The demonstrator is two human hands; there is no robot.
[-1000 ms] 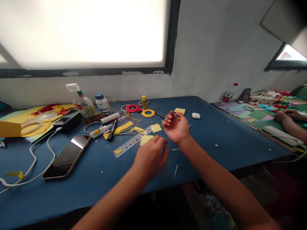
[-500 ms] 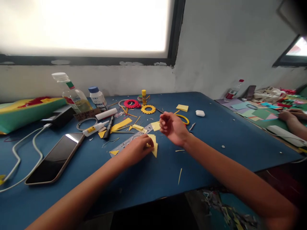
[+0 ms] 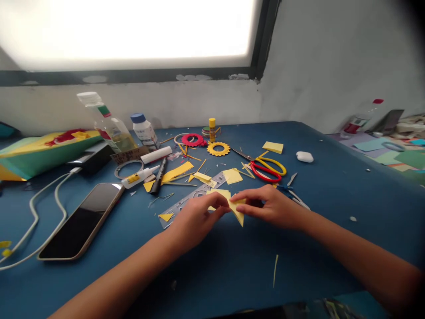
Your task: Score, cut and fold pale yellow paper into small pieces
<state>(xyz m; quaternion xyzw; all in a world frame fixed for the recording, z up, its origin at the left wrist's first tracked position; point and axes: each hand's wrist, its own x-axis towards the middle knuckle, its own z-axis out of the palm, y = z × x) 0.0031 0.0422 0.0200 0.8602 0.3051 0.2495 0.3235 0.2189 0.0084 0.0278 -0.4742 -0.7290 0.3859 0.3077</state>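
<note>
A pale yellow piece of paper (image 3: pixel 238 216) is held between both hands just above the blue table. My left hand (image 3: pixel 202 218) pinches its left edge with thumb and fingers. From the other side, my right hand (image 3: pixel 265 204) grips its upper right part, fingers closed on it. Just behind them lies more pale yellow paper (image 3: pixel 219 193), partly hidden by my left hand. A clear ruler (image 3: pixel 184 201) runs diagonally beside that hand. Scissors (image 3: pixel 268 167) with red and yellow handles rest beyond my right hand, and a yellow paper ring (image 3: pixel 218 149) lies farther back.
On the left are a phone (image 3: pixel 81 221), a glue bottle (image 3: pixel 134 178), a black marker (image 3: pixel 158 176) and a clear bottle (image 3: pixel 111 128). A glue stick (image 3: pixel 212 129) stands at the back. A white case (image 3: pixel 304 157) lies right. Paper scraps surround the ruler.
My right hand has come down from above the scissors to the paper and now grips it together with my left. The view has shifted, and the scissors are fully uncovered.
</note>
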